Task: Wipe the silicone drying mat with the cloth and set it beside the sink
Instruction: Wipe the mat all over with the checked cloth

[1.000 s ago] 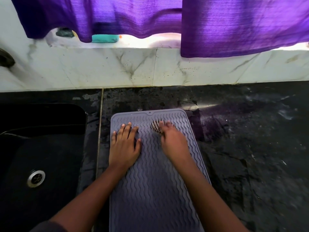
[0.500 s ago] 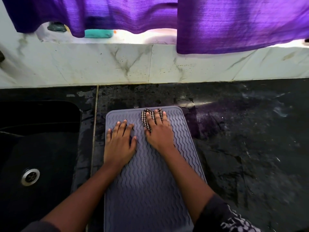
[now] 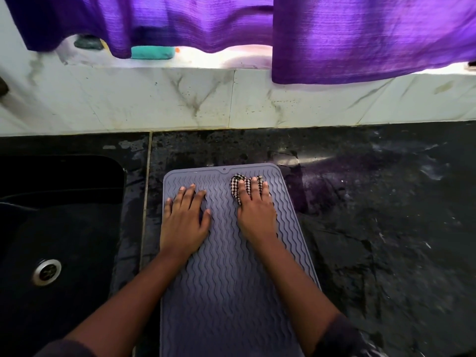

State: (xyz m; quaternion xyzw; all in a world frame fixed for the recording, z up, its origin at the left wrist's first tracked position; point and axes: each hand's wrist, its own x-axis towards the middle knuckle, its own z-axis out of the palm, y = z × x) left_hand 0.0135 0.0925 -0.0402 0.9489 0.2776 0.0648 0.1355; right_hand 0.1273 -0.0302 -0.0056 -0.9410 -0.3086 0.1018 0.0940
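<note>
A grey silicone drying mat (image 3: 226,279) with wavy ridges lies flat on the black counter, just right of the sink (image 3: 59,228). My left hand (image 3: 184,220) rests flat on the mat's upper left part, fingers spread, holding nothing. My right hand (image 3: 255,210) presses a black-and-white checked cloth (image 3: 235,185) onto the mat near its far right corner. Most of the cloth is hidden under the palm and fingers.
The black sink has a metal drain (image 3: 47,272). The dark counter (image 3: 386,228) stretches right, wet and smeared. A white marble backsplash (image 3: 180,99) rises behind. Purple curtains (image 3: 360,34) hang over a sill holding a teal soap bar (image 3: 152,52).
My right hand has slid the cloth across the mat's far end, left and then back to the right corner. The left hand has stayed planted on the mat.
</note>
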